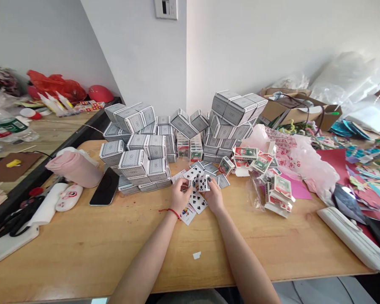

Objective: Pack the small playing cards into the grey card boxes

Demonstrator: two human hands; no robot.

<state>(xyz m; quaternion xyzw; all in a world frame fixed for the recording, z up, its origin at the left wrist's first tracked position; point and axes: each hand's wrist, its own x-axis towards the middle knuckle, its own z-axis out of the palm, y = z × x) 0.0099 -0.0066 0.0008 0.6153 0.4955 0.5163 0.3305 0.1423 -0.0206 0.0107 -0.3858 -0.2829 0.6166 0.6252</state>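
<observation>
We find a yellowish-brown wood-grain table (82, 242) set before plain pale-grey walls (139, 55). Across its far side, left and right, stand stacked grey-and-white patterned paper blocks (133, 163); opened red-and-green cardboard card boxes (278, 196) lie to the right. At the centre, just nearer than the blocks, we note a white rectangular playing card with black spade pips (203, 184), grasped between the fingers and thumb of the bare right hand (214, 195). Its face is toward us; its long axis runs roughly near to far. The bare left hand (180, 195), wearing a red cord bracelet (174, 211), has its fingers curled beside another white spade-pipped card (193, 172); overlap hides whether they grip it, so we cannot tell. Nearer, a white joker card with a multicoloured figure (188, 216) points far right.
</observation>
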